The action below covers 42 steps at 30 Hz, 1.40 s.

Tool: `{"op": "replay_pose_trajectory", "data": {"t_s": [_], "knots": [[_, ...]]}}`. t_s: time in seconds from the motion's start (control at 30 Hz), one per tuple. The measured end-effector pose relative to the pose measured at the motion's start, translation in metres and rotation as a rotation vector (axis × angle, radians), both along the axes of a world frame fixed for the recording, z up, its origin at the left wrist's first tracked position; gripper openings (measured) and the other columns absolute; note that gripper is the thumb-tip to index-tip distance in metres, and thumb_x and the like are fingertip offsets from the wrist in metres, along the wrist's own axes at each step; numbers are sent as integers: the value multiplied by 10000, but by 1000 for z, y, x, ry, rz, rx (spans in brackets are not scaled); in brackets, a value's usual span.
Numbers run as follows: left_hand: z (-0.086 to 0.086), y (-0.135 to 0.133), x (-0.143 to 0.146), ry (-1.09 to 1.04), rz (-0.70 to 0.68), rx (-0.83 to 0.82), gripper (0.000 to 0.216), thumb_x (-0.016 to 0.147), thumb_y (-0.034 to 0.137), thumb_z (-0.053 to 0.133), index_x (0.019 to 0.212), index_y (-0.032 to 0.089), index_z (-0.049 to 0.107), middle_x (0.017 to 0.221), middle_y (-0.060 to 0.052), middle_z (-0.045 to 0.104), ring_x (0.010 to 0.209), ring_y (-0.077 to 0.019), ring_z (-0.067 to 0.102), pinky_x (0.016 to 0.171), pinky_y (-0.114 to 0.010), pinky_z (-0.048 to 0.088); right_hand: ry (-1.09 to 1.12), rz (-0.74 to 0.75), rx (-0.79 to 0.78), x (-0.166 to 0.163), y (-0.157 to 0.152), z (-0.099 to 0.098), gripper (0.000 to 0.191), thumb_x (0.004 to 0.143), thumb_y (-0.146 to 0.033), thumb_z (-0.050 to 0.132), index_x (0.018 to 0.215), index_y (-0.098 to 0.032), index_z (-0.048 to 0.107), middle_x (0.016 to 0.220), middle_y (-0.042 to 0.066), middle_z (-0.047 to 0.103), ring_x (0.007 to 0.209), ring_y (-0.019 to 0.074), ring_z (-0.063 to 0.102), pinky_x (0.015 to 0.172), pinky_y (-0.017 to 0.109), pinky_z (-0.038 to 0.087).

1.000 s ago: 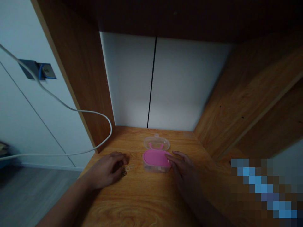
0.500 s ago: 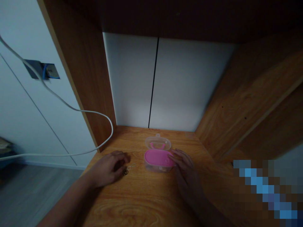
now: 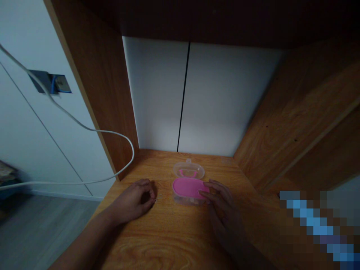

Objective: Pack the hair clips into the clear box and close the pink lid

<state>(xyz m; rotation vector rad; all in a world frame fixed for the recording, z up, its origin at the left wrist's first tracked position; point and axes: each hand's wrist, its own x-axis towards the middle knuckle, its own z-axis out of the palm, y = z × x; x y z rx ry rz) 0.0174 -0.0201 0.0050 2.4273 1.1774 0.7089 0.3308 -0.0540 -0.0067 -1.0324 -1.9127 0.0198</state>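
My left hand rests low over the wooden surface, thumb and index finger closed together on the small elastic bands. A pale bit of the bands shows at the fingertips; the rest are hidden by the hand. To the right stands a small oval clear plastic box with a pink inner lid lying across its top. Its clear outer cover, with a pink handle, is tipped back behind it. My right hand lies at the box's right end, fingers outstretched over the pink lid's edge.
A wooden surface lies under everything, with side panels left and right and a white back panel. A white cable loops in front of the left panel. An open wall socket box is farther left.
My left hand has moved slightly right and closed its fingertips on the bands, which lay in plain view before. My right fingers have shifted a little on the pink lid.
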Motion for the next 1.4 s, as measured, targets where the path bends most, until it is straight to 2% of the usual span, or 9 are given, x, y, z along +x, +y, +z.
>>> {"op": "replay_pose_trajectory", "data": {"t_s": [0.23,0.4,0.53,0.67,0.77,0.9,1.07,1.2,1.4], "knots": [[0,0,3,-54,-53,-45,135,823,104,553,748,200,611,854,-22,679,835,-165,629,783,-286,482,15,1,5,0,-1,1,343,924,-130,499,1171,-316,646,1234,67,591,1233,269,513,1033,559,452],[-4,-2,3,-61,22,-93,138,789,98,566,834,206,641,863,-17,688,771,-154,632,703,-258,481,8,24,9,1,-1,1,357,914,-114,495,1174,-312,638,1247,69,584,1246,273,501,1043,568,437],[-3,-4,4,-95,31,-105,145,761,70,563,792,199,624,832,-1,683,772,-146,627,708,-246,467,7,36,24,1,-3,2,369,902,-85,486,1159,-303,636,1242,74,574,1243,272,497,1028,560,444],[-4,-4,4,-157,26,-153,112,763,81,571,758,186,612,772,4,669,704,-128,598,648,-223,442,-2,50,78,2,-5,3,380,877,-62,493,1138,-295,642,1234,71,578,1231,273,509,1018,554,450],[-3,-4,6,-258,32,-220,81,768,99,586,736,170,610,750,-6,649,687,-123,572,626,-215,431,-21,89,135,1,-8,6,386,863,-31,491,1122,-273,643,1219,74,585,1219,265,515,1000,530,459],[0,-8,17,-496,43,-346,88,760,134,640,699,156,581,700,0,602,656,-115,529,610,-216,418,-39,160,188,-5,-16,12,389,839,15,496,1108,-232,633,1179,83,608,1182,248,535,967,478,474],[-5,-23,48,-763,-36,-484,176,729,155,723,679,150,555,681,0,584,627,-108,503,590,-223,397,-206,338,125,-20,-26,16,298,861,-47,595,1117,-198,615,996,54,693,973,198,615,866,384,517],[-9,-38,75,-862,-94,-576,199,712,144,757,678,143,560,683,-17,606,629,-112,523,605,-234,412,-250,344,108,-30,-28,17,235,886,-230,682,1111,-205,621,940,34,713,888,188,635,797,356,535],[-8,-42,87,-994,-123,-653,287,647,124,833,641,142,547,659,4,617,606,-87,540,583,-200,432,-174,336,132,-30,-25,15,91,923,-200,645,1011,-199,666,852,16,727,807,159,635,733,294,541]]}}
